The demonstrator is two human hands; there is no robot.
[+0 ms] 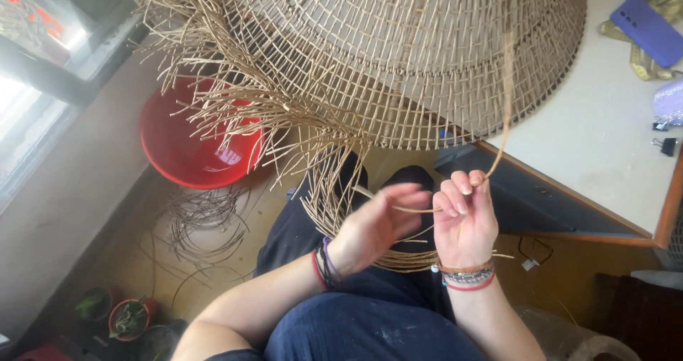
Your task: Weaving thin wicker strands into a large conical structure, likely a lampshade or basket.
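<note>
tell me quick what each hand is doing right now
Left hand: open, fingers spread and blurred, touching a thin rattan strand.
Right hand: closed, pinching a long rattan strand from the woven basket.

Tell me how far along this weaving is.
Done: most of the big dome-shaped basket is woven in an open lattice with a dense rim band. In hand: the right hand pinches a long strand, and the left hand is open beside it. Left: a stretch of loose ends at the rim is unwoven.
</note>
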